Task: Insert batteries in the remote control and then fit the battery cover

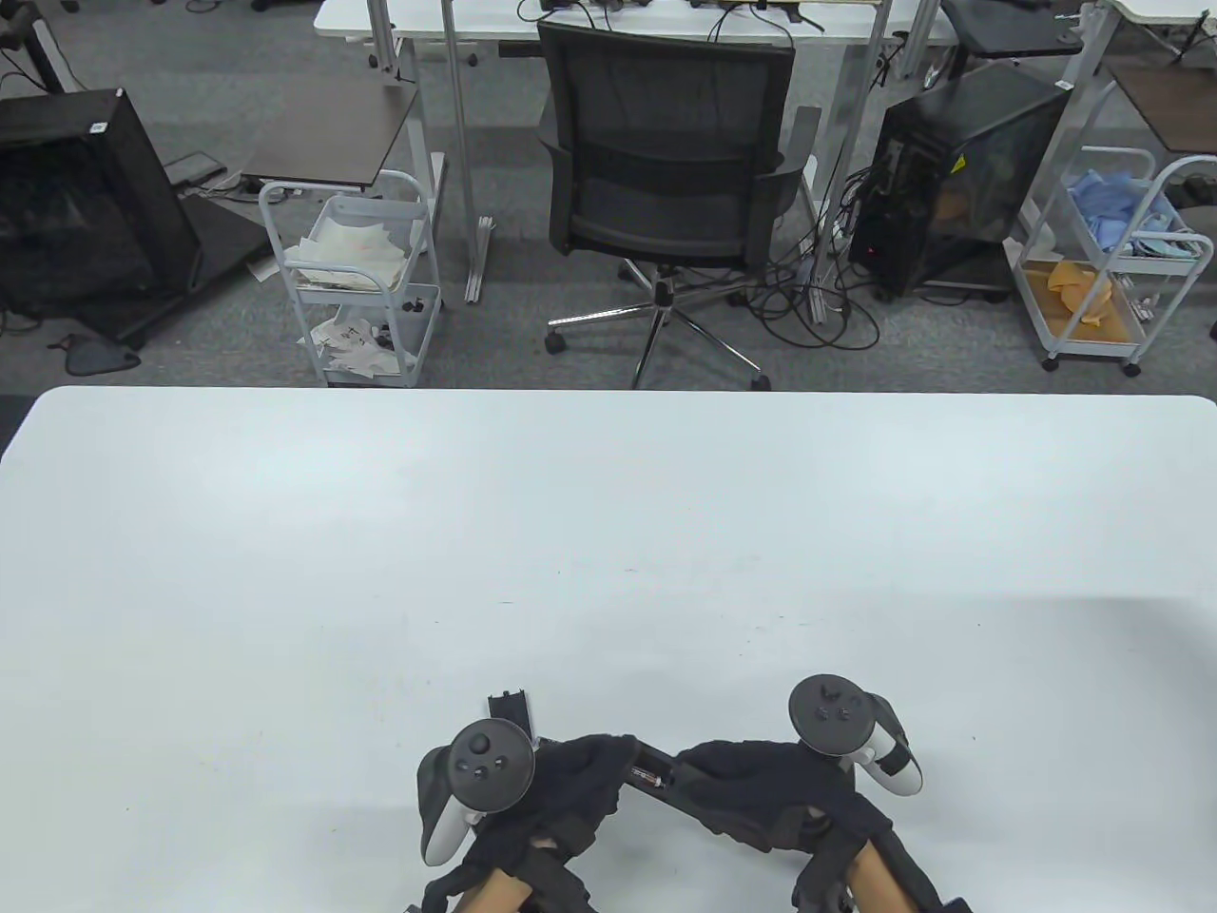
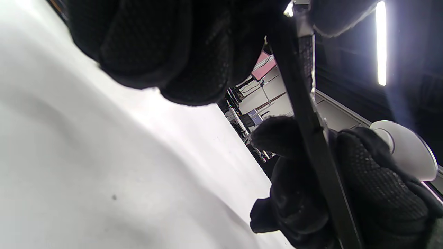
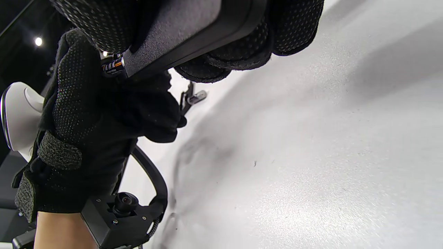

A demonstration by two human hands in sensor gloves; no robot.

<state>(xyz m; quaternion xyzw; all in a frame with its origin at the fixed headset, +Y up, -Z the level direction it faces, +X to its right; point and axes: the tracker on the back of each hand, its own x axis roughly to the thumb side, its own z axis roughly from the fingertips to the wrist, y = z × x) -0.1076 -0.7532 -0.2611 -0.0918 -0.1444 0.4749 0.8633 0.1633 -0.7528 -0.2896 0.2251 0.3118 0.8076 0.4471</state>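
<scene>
We grip the remote (image 3: 193, 33) above the counter (image 1: 608, 533) in both the left hand (image 1: 570, 775) and right hand (image 1: 770, 780), seating a battery (image 1: 647, 778). Next, we judge, comes the cover (image 1: 510, 709), lying just beyond the left hand.

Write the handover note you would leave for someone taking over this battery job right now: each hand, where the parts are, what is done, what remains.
Left hand: at the battery end of the remote control, fingers on a battery.
Right hand: holds the remote's other end above the table.
Battery cover: lying on the table just beyond the left hand.
Done: one battery visible at the compartment; whether it is fully seated, or a second is in, cannot be told.
Left: finish the batteries, then fit the cover.
</scene>
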